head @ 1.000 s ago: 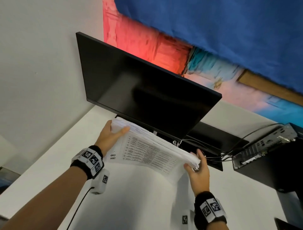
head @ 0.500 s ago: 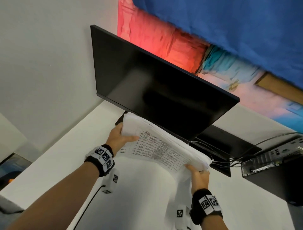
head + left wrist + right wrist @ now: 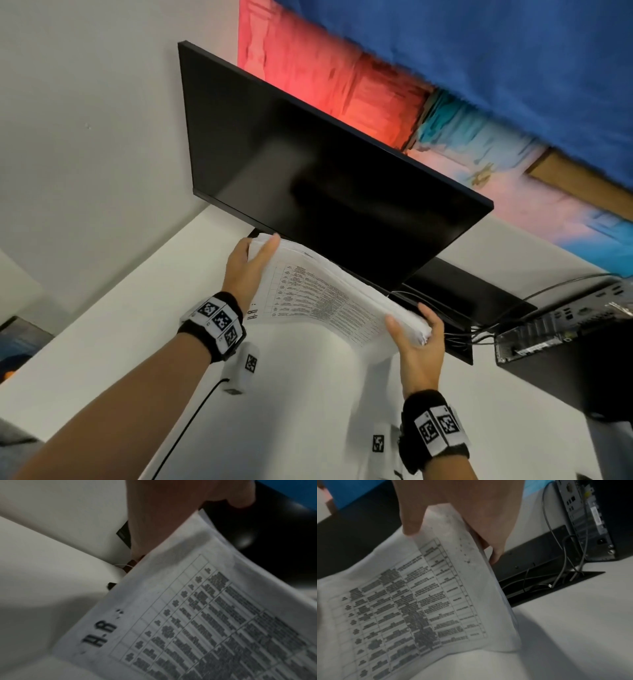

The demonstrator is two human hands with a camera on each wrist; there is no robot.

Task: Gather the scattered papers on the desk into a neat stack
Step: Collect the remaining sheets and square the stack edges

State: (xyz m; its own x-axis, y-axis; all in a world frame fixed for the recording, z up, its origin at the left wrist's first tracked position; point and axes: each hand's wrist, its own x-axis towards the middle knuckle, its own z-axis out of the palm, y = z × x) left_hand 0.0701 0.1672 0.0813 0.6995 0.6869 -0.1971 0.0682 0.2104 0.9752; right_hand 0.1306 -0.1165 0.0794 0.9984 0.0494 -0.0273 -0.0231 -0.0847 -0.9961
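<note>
A thick stack of printed papers (image 3: 325, 301) stands tilted on its long edge on the white desk (image 3: 120, 325), just in front of the monitor. My left hand (image 3: 250, 263) grips its left end, thumb on the front sheet. My right hand (image 3: 414, 335) grips the right end, thumb in front and fingers behind. In the left wrist view the front sheet of the papers (image 3: 188, 615) shows a printed table, with the left hand (image 3: 163, 513) at its top corner. In the right wrist view the papers (image 3: 419, 601) sag below the right hand (image 3: 462, 507).
A black monitor (image 3: 325, 171) stands right behind the stack, its flat black base (image 3: 462, 301) and cables (image 3: 479, 332) to the right. A computer case (image 3: 565, 329) lies on a black box at far right. A white wall borders the desk on the left.
Both hands have kept hold of the stack before the monitor. The right hand shifted its grip at the right end, thumb now on the front. The head view swung a little.
</note>
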